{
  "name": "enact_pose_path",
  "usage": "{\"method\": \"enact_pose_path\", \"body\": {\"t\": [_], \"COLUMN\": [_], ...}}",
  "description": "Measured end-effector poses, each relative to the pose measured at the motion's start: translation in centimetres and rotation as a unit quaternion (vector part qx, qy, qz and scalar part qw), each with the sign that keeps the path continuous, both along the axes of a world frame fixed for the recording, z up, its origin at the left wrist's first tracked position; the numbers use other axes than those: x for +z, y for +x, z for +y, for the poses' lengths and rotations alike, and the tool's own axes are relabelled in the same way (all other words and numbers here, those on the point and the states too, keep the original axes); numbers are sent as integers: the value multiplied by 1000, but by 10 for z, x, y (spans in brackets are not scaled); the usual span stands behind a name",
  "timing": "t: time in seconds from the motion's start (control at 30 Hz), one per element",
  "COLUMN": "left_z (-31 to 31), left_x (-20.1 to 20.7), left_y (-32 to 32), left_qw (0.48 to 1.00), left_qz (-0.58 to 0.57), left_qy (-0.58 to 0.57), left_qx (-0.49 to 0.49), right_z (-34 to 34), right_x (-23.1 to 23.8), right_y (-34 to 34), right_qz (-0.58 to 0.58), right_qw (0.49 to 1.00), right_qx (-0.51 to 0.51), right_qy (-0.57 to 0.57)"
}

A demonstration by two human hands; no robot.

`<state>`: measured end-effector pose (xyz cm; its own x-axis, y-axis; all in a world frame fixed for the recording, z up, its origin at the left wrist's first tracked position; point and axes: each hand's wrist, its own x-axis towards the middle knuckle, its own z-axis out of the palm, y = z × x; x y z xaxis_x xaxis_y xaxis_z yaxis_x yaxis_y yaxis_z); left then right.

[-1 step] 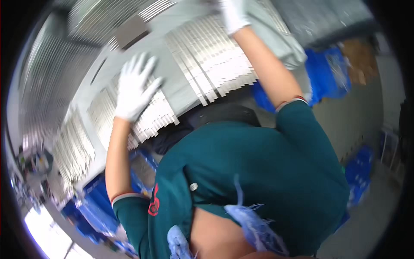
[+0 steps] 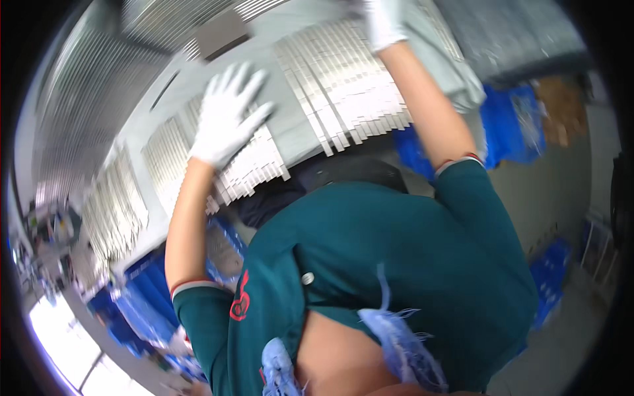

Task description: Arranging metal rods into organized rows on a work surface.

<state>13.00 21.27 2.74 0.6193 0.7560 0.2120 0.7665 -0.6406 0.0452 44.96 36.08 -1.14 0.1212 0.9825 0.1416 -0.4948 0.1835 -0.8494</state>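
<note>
My left hand (image 2: 228, 119), in a white glove, is spread flat over a row of thin pale strips (image 2: 254, 168); its fingers are apart and nothing is in them. Whether the palm presses on the strips I cannot tell. To its right, another row of long whitish strips (image 2: 360, 99) lies side by side on the table's grey cover (image 2: 290, 129). My right hand (image 2: 384, 26), also gloved in white, reaches past the far end of that row. Its fingers are blurred and cut off by the upper edge of the view.
More strips (image 2: 119, 204) lie in rows at the left. A grey-brown block (image 2: 221, 34) sits at the far side, near ribbed stacks (image 2: 92, 112). Blue plastic bags (image 2: 508, 122) and a brown wrapping (image 2: 561, 111) are at the right, blue bins (image 2: 148, 280) below the table's left.
The whole scene has shifted slightly right and up in the view. Both hands shift with it; the left stays spread over the strips.
</note>
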Motion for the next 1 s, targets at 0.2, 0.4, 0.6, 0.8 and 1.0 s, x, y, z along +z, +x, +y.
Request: {"method": "enact_pose_path", "body": {"t": [0.2,0.4,0.6,0.8,1.0], "left_z": [18,-7,-61,-65,-48], "left_x": [8,21,6,3,-1], "left_y": [51,-79,-163,-136,-71], "left_qw": [998,992,960,949,973], "left_qz": [-58,2,123,159,9], "left_qy": [15,71,34,15,-26], "left_qx": [-29,105,250,274,231], "right_z": [-9,-11,2,9,7], "right_x": [12,13,-8,-12,-11], "right_y": [9,5,20,30,27], "right_qz": [-49,-67,-27,-71,-63], "right_qw": [993,993,998,997,996], "right_qx": [-98,-99,-52,-35,-58], "right_qy": [-34,-2,-29,-22,-25]}}
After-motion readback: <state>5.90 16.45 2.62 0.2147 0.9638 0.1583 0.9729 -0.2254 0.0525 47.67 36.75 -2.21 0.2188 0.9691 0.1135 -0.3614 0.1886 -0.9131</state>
